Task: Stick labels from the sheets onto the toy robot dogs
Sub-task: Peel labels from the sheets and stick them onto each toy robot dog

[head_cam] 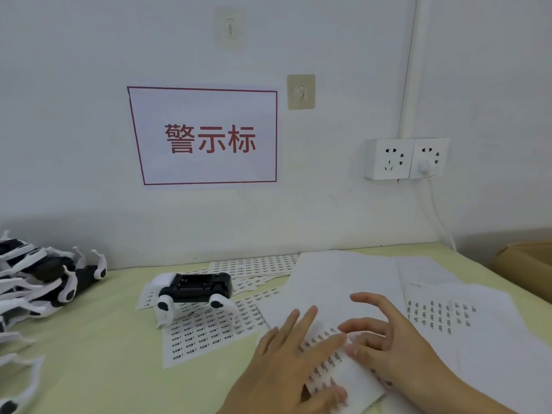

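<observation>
Label sheet point(337, 363) under left hand point(286, 360), right hand point(397, 348) touching

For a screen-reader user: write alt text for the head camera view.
Two hands, the left hand and right hand, work at a label sheet on a pale green table. A black-and-white toy robot dog stands on other sheets further left, beside a pile of dogs at the table's left edge.
</observation>
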Tool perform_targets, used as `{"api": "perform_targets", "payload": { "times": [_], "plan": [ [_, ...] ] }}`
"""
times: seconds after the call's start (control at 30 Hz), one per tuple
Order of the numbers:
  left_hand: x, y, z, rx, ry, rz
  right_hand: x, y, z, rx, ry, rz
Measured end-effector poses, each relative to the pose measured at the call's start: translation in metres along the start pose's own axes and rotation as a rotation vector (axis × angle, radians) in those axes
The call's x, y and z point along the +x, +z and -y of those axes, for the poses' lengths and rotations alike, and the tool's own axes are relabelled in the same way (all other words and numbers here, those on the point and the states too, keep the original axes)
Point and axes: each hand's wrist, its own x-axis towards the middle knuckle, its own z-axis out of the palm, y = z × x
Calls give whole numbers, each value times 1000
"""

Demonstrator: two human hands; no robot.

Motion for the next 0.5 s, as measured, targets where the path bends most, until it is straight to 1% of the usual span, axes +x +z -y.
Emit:
{"api": "perform_targets", "payload": {
  "times": [0.1, 0.23, 0.37, 0.43, 0.5],
  "plan": [
    [-1, 2, -3, 6, -39, -32, 1, -6, -2, 68, 27, -4],
    [2, 1, -1, 43, -132, -152, 1, -7, -4, 86, 48, -27],
    [15, -7, -10, -145, -158, -292, 0, -5, -3, 107, 28, -22],
    [24, -5, -20, -320, -143, -360, 0, -6, -2, 128, 16, -36],
    [32, 1, -32, -475, -117, -472, 1, -6, -3, 165, 14, -68]
  ]
}}
